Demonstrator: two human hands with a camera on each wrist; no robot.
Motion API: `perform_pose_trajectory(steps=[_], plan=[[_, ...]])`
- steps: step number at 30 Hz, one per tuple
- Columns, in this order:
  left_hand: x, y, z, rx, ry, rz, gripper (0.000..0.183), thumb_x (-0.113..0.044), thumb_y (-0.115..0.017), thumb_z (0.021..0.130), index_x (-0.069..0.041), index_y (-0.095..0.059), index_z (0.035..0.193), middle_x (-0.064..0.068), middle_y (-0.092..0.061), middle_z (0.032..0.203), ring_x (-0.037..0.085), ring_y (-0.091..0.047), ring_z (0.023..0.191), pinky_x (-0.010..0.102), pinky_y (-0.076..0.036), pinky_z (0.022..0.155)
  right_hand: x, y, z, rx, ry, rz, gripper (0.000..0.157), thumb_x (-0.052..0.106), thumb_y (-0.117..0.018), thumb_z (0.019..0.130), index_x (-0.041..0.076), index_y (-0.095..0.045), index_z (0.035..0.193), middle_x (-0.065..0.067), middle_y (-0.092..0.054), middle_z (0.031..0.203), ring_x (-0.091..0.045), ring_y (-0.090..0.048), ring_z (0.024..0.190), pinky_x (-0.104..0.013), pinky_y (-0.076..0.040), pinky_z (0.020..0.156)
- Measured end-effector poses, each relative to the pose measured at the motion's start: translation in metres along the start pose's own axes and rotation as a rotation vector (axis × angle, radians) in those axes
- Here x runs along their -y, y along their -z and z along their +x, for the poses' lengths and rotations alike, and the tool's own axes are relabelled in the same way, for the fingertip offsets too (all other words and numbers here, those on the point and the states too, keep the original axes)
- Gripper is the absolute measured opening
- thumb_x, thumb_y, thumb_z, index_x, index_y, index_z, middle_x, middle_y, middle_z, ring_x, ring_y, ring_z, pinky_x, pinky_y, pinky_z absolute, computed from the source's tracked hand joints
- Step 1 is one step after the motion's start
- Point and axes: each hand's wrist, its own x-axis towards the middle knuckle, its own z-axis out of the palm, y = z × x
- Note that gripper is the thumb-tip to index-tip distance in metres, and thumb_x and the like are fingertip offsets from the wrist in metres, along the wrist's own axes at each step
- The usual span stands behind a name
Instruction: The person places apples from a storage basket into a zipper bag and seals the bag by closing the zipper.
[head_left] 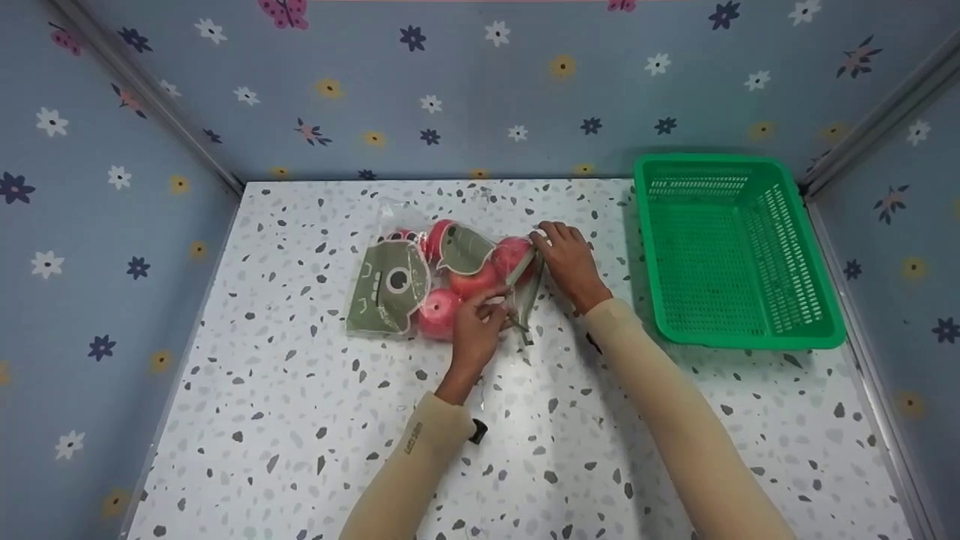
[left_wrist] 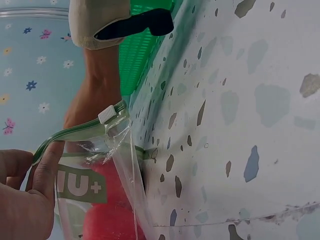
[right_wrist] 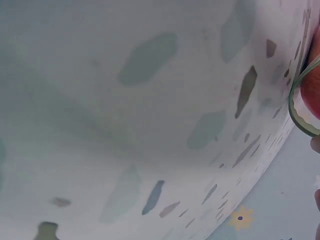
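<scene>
A clear zip bag [head_left: 382, 300] with green monster prints lies on the table, its mouth towards the right. Inside are several round red and pink fruits [head_left: 437, 313], apple-like, partly hidden by the prints. My left hand [head_left: 474, 334] pinches the green zip edge between thumb and fingers, plain in the left wrist view. My right hand [head_left: 574, 266] holds the far end of that edge with its fingertips; the right wrist view catches only fingertips [right_wrist: 315, 144] by the green strip. A white slider [left_wrist: 107, 114] sits at the zip's near corner. The edges stand apart.
A green plastic basket [head_left: 831, 330] with perforated walls stands to the right of my right hand. Flower-printed panels [head_left: 480, 97] close off the back and both sides of the white speckled table [head_left: 300, 450].
</scene>
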Motion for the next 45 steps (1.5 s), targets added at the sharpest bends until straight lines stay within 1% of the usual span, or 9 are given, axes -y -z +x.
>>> perform_pose_trajectory(steps=[7, 15, 19, 23, 30, 34, 38, 42, 45], plan=[[0.001, 0.001, -0.001, 0.015, 0.0, -0.025, 0.026, 0.013, -0.059, 0.099, 0.012, -0.068, 0.123, 0.028, -0.07, 0.107, 0.016, -0.073, 0.086, 0.03, -0.064, 0.08, 0.0, 0.0, 0.004, -0.016, 0.038, -0.004, 0.029, -0.011, -0.061, 0.099, 0.005, -0.062, 0.123, -0.014, -0.064, 0.127, -0.032, -0.062, 0.12, -0.048, -0.053, 0.102], [0.004, 0.002, -0.001, 0.034, -0.055, -0.042, 0.025, 0.015, -0.059, 0.097, 0.015, -0.068, 0.12, 0.026, -0.069, 0.102, 0.014, -0.072, 0.084, 0.029, -0.064, 0.077, -0.002, -0.002, 0.003, -0.01, 0.053, -0.016, 0.027, -0.009, -0.06, 0.1, 0.006, -0.062, 0.123, -0.013, -0.065, 0.126, -0.031, -0.062, 0.118, -0.047, -0.053, 0.101], [0.004, 0.003, -0.001, 0.045, -0.037, -0.065, 0.025, 0.014, -0.059, 0.098, 0.015, -0.067, 0.121, 0.022, -0.069, 0.102, 0.013, -0.071, 0.084, 0.03, -0.065, 0.079, -0.002, -0.003, 0.006, -0.015, 0.067, -0.045, 0.027, -0.009, -0.063, 0.097, 0.006, -0.062, 0.121, -0.012, -0.063, 0.124, -0.03, -0.062, 0.116, -0.046, -0.053, 0.1], [0.002, 0.005, -0.001, 0.053, -0.013, -0.077, 0.025, 0.014, -0.06, 0.098, 0.016, -0.067, 0.122, 0.025, -0.069, 0.1, 0.012, -0.071, 0.084, 0.033, -0.065, 0.081, -0.003, -0.003, 0.006, -0.036, 0.098, -0.068, 0.028, -0.009, -0.066, 0.095, 0.006, -0.062, 0.119, -0.012, -0.064, 0.121, -0.029, -0.062, 0.114, -0.045, -0.055, 0.099], [0.003, 0.006, -0.002, 0.071, -0.021, -0.063, 0.027, 0.014, -0.062, 0.098, 0.013, -0.067, 0.124, 0.027, -0.069, 0.112, 0.013, -0.071, 0.087, 0.032, -0.064, 0.083, -0.007, -0.003, 0.002, -0.097, 0.172, -0.085, 0.027, -0.008, -0.07, 0.095, 0.005, -0.063, 0.117, -0.012, -0.065, 0.116, -0.028, -0.065, 0.109, -0.043, -0.057, 0.096], [0.005, 0.007, -0.004, 0.096, -0.081, 0.033, 0.029, 0.009, -0.067, 0.098, 0.01, -0.068, 0.127, 0.025, -0.069, 0.122, 0.022, -0.073, 0.095, 0.028, -0.062, 0.082, -0.009, -0.003, 0.0, -0.119, 0.175, -0.082, 0.025, -0.009, -0.071, 0.093, 0.005, -0.065, 0.113, -0.012, -0.067, 0.113, -0.029, -0.065, 0.108, -0.043, -0.058, 0.096], [0.007, 0.008, -0.007, 0.109, -0.202, 0.204, 0.031, 0.006, -0.069, 0.097, 0.006, -0.07, 0.128, 0.022, -0.069, 0.128, 0.032, -0.074, 0.103, 0.027, -0.059, 0.084, -0.01, -0.003, 0.0, -0.142, 0.171, -0.098, 0.02, -0.008, -0.073, 0.093, 0.004, -0.067, 0.108, -0.011, -0.066, 0.109, -0.028, -0.065, 0.105, -0.042, -0.058, 0.094], [0.008, 0.011, -0.012, 0.12, -0.319, 0.364, 0.036, 0.007, -0.068, 0.096, 0.004, -0.069, 0.132, 0.021, -0.068, 0.131, 0.033, -0.074, 0.105, 0.036, -0.063, 0.088, -0.01, -0.003, -0.001, -0.158, 0.155, -0.094, 0.014, -0.006, -0.071, 0.095, 0.004, -0.069, 0.104, -0.01, -0.066, 0.107, -0.027, -0.064, 0.103, -0.042, -0.058, 0.093], [0.01, 0.015, -0.019, 0.138, -0.438, 0.54, 0.039, 0.006, -0.072, 0.094, 0.002, -0.067, 0.133, 0.018, -0.066, 0.129, 0.03, -0.07, 0.11, 0.042, -0.06, 0.095, -0.01, -0.003, -0.001, -0.147, 0.134, -0.081, 0.012, -0.006, -0.069, 0.097, 0.004, -0.069, 0.103, -0.01, -0.066, 0.107, -0.027, -0.064, 0.104, -0.043, -0.058, 0.094]])
